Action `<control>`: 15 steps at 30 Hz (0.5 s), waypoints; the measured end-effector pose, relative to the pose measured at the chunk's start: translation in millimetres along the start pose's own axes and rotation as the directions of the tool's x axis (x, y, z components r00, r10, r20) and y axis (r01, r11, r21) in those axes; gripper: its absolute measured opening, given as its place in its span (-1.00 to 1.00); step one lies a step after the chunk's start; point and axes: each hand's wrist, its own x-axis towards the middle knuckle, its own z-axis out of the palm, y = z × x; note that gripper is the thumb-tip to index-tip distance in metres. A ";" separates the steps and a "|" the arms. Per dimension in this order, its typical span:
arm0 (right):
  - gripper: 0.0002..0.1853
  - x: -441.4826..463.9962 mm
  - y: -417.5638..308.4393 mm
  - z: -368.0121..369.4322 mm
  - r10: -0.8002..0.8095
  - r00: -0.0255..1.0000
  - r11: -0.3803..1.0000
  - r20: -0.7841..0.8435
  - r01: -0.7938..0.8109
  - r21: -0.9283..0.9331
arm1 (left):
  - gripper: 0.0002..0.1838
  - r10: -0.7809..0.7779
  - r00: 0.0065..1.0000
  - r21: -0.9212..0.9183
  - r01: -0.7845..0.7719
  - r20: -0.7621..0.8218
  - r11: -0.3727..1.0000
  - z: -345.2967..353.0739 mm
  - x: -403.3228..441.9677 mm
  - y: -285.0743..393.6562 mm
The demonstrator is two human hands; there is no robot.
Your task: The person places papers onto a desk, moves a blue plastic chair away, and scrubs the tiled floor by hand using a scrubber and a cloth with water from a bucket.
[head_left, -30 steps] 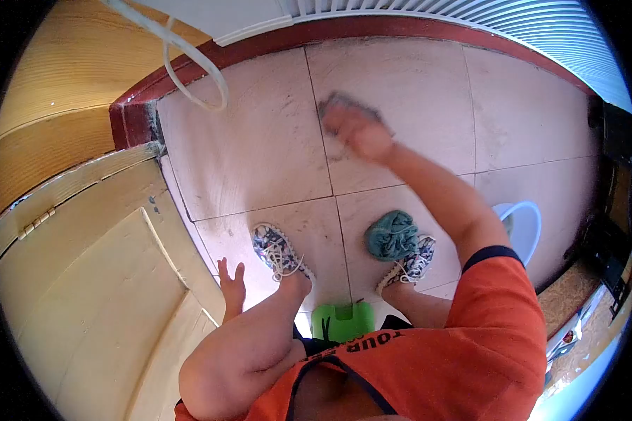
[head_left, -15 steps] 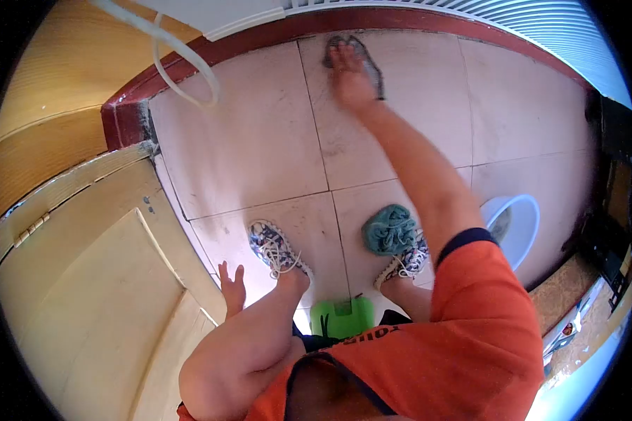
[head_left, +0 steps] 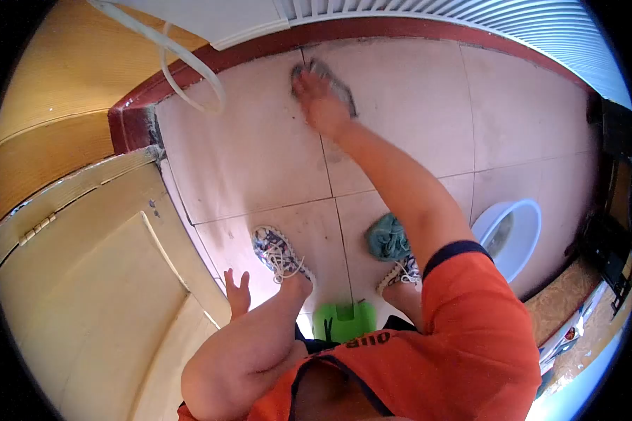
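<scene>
The grey cloth (head_left: 338, 88) is lying on the tiled floor (head_left: 253, 158), across a tile joint near the dark red skirting (head_left: 372, 29). It is being covered partly by the right hand (head_left: 321, 102), the fingers of which are being held extended and slightly apart, laid over the cloth rather than curled round it. No closed grip is being shown; the flat palm is probably being used so that pressure is being spread over a wide area. The right arm is being held stretched forward, presumably because the cloth is lying well apart from the feet.

The left hand (head_left: 239, 295) is being held beyond the left shin, fingers spread wide, with nothing seen in its grasp. It is possibly being left free for balance, as the knee is being bent sharply.

A crumpled teal cloth (head_left: 386, 240) is resting against the right shoe (head_left: 402, 272), apparently within easy reach. A pale blue plastic basin (head_left: 530, 235) is standing to the right, outside the extended arm, where the forearm is not being obstructed. A green plastic stool (head_left: 345, 324) is being partly hidden beneath the body; whether weight is being borne by it cannot be told.
</scene>
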 end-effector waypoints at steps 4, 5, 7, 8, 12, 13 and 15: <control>-0.55 -35.5 34.0 -21.3 -0.121 0.992 0.982 0.025 0.116 0.148 | -0.24 0.002 1.000 -0.059 -0.004 -0.026 0.998 -6.7 -1.0 15.0; -0.55 -18.0 46.1 -18.6 -0.121 0.992 0.981 0.028 0.115 0.154 | -0.24 -0.004 1.000 -0.054 0.002 -0.025 0.999 -5.6 -2.9 15.8; -0.55 1.5 69.4 -23.2 0.249 0.937 0.967 -0.245 -0.227 0.114 | -0.26 -0.015 1.000 -0.139 0.014 -0.011 0.990 -4.9 -11.8 15.8; -0.54 10.5 59.3 -10.7 0.275 0.953 0.958 -0.129 -0.283 -0.044 | -0.26 -0.001 1.000 -0.134 0.001 0.003 0.991 -2.8 -11.7 13.1; -0.50 25.4 6.3 7.6 0.126 0.992 0.972 0.033 -0.116 -0.206 | -0.27 -0.014 0.999 0.038 0.013 0.045 0.999 0.7 -6.0 17.6; -0.51 23.1 11.5 4.4 0.008 0.999 0.998 -0.047 -0.011 -0.063 | -0.27 -0.002 0.999 0.048 0.000 0.047 0.999 -1.8 -4.2 18.5; -0.53 13.5 36.9 -4.1 0.045 0.995 0.980 -0.086 -0.027 0.196 | -0.26 0.030 0.999 0.047 -0.032 0.035 0.998 -3.5 -3.9 14.5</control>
